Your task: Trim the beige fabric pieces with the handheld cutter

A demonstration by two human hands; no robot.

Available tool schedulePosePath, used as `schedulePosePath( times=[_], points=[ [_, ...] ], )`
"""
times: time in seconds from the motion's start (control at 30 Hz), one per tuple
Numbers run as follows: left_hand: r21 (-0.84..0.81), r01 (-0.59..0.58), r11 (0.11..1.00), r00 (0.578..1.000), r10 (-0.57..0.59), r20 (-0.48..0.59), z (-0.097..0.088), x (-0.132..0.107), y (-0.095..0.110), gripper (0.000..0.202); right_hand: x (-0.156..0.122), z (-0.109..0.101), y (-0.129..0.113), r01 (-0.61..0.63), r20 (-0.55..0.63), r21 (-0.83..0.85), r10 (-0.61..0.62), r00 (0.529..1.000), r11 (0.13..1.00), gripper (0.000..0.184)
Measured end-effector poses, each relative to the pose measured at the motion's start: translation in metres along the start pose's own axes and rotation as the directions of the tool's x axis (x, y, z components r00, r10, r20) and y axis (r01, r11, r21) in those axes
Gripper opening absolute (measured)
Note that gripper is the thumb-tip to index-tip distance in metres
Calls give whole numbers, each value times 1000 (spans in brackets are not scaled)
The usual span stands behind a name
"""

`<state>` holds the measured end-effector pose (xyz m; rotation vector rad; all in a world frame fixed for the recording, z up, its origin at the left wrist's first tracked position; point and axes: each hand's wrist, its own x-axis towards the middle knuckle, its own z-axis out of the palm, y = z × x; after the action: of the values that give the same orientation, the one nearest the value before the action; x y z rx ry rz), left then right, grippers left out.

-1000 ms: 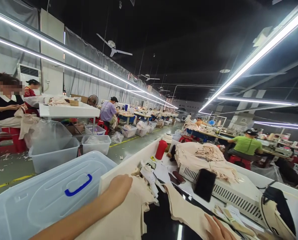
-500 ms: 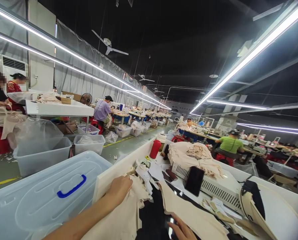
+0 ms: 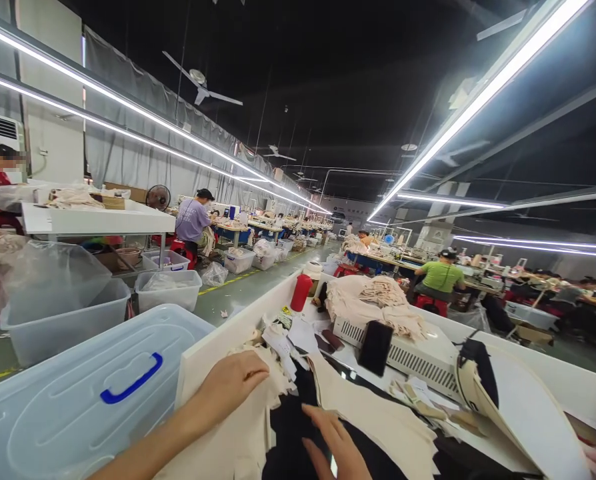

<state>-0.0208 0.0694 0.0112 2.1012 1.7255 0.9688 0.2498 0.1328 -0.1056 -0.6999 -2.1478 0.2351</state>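
Observation:
My left hand (image 3: 231,383) lies on a pile of cream fabric pieces (image 3: 238,433) at the near left of the work table, fingers curled over the top piece. My right hand (image 3: 335,443) rests flat with fingers spread on black fabric (image 3: 291,433) in the middle of the table. A larger cream fabric panel (image 3: 373,417) lies just to its right.
A clear plastic bin lid with a blue handle (image 3: 131,387) sits to my left. On the table stand a white machine box (image 3: 413,350) with a black phone (image 3: 375,347), a red bottle (image 3: 301,292) and heaped cream cloth (image 3: 373,300). Other workers sit at rows of sewing tables beyond.
My right hand has moved left from the cream panel onto the black fabric. My left hand stays on the cream pile. The view has swung slightly right.

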Motion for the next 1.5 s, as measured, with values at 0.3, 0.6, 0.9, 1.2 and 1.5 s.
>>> schedulePosePath(
  times=[0.3,0.6,0.9,1.2,1.5],
  points=[
    [-364,-23,931,988,76,132,11,-6,31,24,24,-5,-42,17,-51,107,-11,999,994,65],
    [-555,73,829,984,31,176,47,-4,31,38,17,-24,-49,-95,-169,305,152,974,947,26],
    [-383,94,919,985,-29,171,64,-33,56,43,11,-31,-58,-254,-131,440,341,931,861,26],
    [-604,253,756,935,-31,353,65,-25,56,13,-10,-32,-47,-480,67,611,563,824,630,56],
    [-362,138,922,939,-5,344,67,-34,72,16,-7,-45,-68,-491,82,683,611,788,541,53]
  ],
)
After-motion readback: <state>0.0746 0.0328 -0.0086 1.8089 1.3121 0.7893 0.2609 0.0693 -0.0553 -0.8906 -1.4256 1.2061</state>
